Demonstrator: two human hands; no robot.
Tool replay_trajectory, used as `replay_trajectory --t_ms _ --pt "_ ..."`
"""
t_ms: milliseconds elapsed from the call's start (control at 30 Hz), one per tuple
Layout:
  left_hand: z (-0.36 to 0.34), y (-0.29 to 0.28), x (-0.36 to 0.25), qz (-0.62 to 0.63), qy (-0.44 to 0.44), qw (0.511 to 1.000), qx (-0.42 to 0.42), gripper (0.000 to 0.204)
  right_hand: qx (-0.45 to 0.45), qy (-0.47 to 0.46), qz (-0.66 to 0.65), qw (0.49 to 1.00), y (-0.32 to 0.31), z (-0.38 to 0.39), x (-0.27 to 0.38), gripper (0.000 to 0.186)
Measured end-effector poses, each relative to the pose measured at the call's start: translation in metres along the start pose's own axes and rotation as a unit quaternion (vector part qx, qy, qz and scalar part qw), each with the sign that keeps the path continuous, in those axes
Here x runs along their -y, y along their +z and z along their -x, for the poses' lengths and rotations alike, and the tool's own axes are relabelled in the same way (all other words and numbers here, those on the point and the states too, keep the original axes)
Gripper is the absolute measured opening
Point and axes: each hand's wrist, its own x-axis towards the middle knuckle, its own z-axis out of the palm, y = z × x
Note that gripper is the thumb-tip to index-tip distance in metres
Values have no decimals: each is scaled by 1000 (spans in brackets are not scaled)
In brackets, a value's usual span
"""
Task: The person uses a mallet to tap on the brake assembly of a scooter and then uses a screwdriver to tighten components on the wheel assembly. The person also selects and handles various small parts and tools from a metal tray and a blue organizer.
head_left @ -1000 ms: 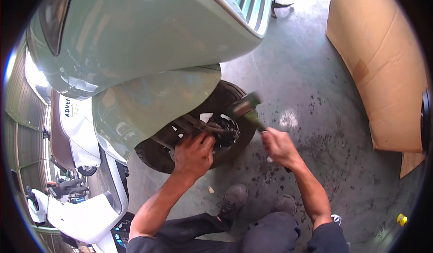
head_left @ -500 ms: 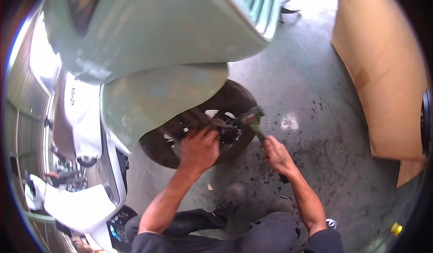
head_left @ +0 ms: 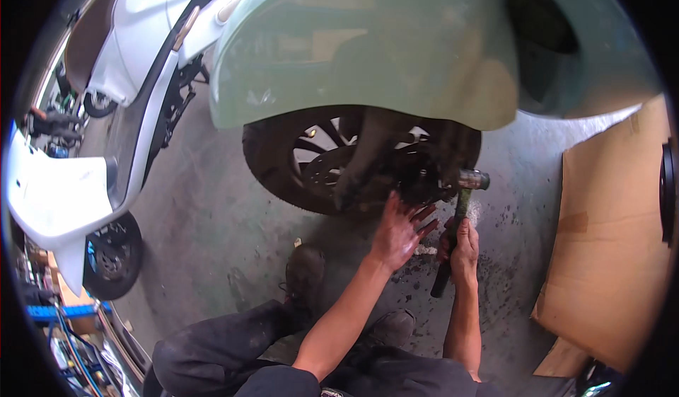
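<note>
My right hand (head_left: pixel 465 254) is wrapped round the handle of a hammer (head_left: pixel 474 180). The hammer is upright, its metal head beside the hub area of a scooter's wheel (head_left: pixel 269 160) and its dark handle end sticking out below my fist. With fingers spread, my left hand (head_left: pixel 398 233) is just below the dark parts at the wheel's hub (head_left: pixel 422 177), holding nothing; I cannot tell whether its fingertips touch them. A glossy pale green mudguard (head_left: pixel 368 64) covers the top of the wheel.
Another scooter, with white panels (head_left: pixel 60 192) and a black wheel (head_left: pixel 113 255), stands at the left. A large sheet of cardboard (head_left: pixel 601 220) stands at the right. Dark specks dot the grey floor (head_left: pixel 212 206) around my shoes (head_left: pixel 305 273).
My view has shifted, bringing more of the wheel and mudguard into sight. My left hand has come off the hub area and spread its fingers. The hammer now stands more upright.
</note>
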Motion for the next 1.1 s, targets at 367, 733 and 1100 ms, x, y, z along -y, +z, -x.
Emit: replay_trajectory --t_ms 367,733,1100 --pt "-32 -12 -15 14 -102 995 -7 41 -232 -71 -113 963 -31 15 62 42" --pt "-48 -41 -8 -29 9 998 -56 38 -17 16 139 990 1 10 21 43" --pt "-38 -37 2 -48 24 997 -46 43 -173 -104 32 979 4 14 4 40"
